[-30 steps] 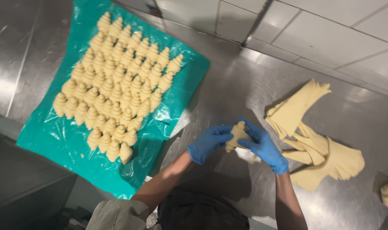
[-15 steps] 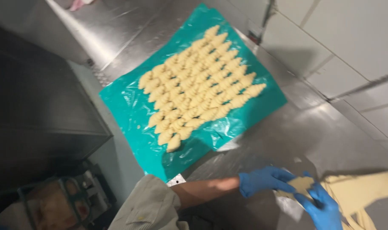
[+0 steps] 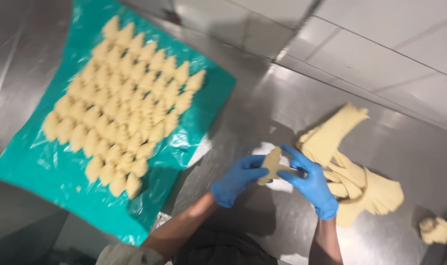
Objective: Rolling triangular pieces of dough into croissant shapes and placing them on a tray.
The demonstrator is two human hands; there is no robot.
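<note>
Rolling 1 pale dough triangle (image 3: 272,166) between 2 blue-gloved hands above the steel table (image 3: 262,108).

Left hand (image 3: 238,179) and right hand (image 3: 309,184) each grip an end; next it needs tightening, then a spot on the teal plastic sheet (image 3: 42,172) (camera has swung right since 0.5 s ago) beside the shaped dough rows (image 3: 120,108).

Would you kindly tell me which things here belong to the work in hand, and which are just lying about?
In use:
left hand
right hand
dough piece
dough strips
shaped pastries
green sheet

Lying about:
dough lump
</note>
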